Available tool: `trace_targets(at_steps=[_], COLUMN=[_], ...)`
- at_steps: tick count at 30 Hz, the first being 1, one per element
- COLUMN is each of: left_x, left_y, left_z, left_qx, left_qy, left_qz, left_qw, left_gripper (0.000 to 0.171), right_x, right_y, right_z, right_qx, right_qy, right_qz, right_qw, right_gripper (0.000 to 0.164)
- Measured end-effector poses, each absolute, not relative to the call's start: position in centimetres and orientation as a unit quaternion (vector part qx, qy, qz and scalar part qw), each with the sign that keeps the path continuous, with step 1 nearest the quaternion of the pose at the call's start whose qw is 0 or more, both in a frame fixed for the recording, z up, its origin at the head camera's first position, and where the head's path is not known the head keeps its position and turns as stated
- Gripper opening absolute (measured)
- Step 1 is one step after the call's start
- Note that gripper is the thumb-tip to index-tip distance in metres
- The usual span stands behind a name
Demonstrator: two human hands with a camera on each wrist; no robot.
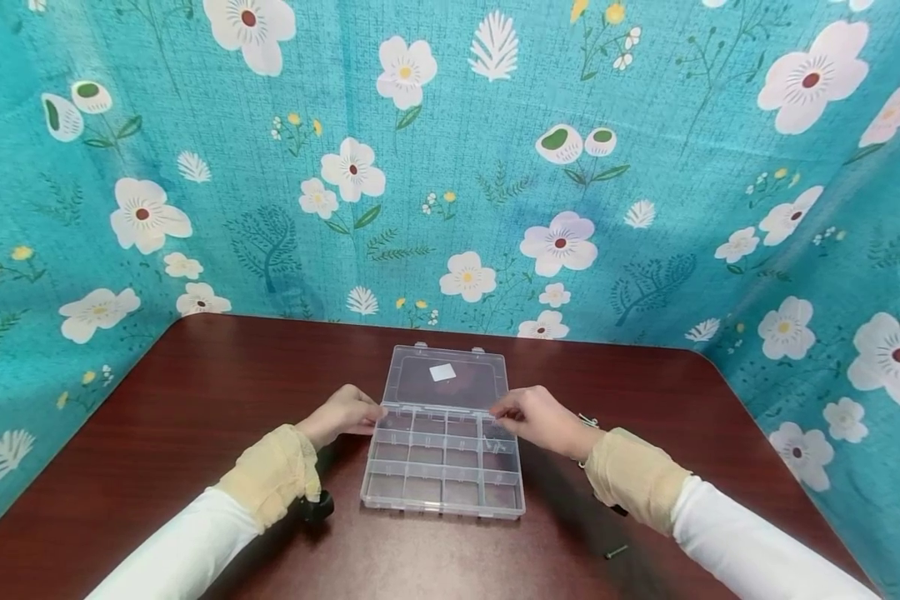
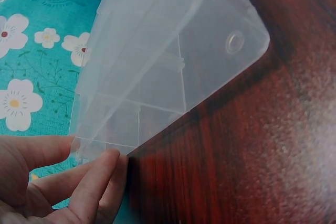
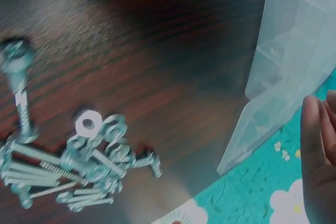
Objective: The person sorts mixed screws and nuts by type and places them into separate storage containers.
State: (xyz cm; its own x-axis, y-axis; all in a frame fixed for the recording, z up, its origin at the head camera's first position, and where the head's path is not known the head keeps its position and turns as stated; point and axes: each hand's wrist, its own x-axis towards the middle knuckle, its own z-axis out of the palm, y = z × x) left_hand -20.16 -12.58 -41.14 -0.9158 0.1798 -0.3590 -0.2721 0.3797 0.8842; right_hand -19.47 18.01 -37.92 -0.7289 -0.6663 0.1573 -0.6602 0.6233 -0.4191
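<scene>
The divided plastic box (image 1: 442,506) rests on the worktop (image 1: 217,400) with its lid (image 1: 483,379) laid open at its far side, the left hand (image 1: 345,411) gripping its far left corner between thumb and fingers. The right hand (image 1: 536,417) is bent over the box's far right corner, whether pinching anything cannot be told; small metal pieces (image 1: 495,446) show in its right-hand column, and loose fasteners (image 3: 102,169) lie to its right. Filling appears in hand; the next move calls for steadying the box while the right hand collects another fastener.
</scene>
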Motion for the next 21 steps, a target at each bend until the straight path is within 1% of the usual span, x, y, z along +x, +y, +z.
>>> trace_targets(at_steps=[4, 9, 12, 16, 21], left_x=[-20.2, -20.2, -20.2, -20.2, -20.1], left_y=[-12.4, -12.4, -12.4, -12.3, -12.2], left_z=[-41.2, -41.0, -41.0, -41.0, -41.1], left_qx=[-0.031, -0.039, -0.041, -0.045, -0.047], left_qy=[0.805, 0.809, 0.807, 0.807, 0.809], left_qz=[0.555, 0.552, 0.554, 0.554, 0.552], left_qw=[0.205, 0.2, 0.2, 0.199, 0.197], left_gripper=[0.03, 0.028, 0.029, 0.028, 0.028], right_x=[-19.6, -19.7, -19.7, -19.5, -19.2], right_y=[19.3, 21.0, 21.9, 23.0, 23.7], right_z=[-37.2, -36.4, -36.3, -36.5, -37.0], right_qx=[-0.31, -0.173, -0.108, -0.06, -0.029], right_qy=[0.925, 0.959, 0.965, 0.965, 0.964], right_qz=[-0.222, -0.221, -0.227, -0.234, -0.232], right_qw=[0.007, 0.049, 0.071, 0.098, 0.125], right_gripper=[0.01, 0.006, 0.005, 0.008, 0.012])
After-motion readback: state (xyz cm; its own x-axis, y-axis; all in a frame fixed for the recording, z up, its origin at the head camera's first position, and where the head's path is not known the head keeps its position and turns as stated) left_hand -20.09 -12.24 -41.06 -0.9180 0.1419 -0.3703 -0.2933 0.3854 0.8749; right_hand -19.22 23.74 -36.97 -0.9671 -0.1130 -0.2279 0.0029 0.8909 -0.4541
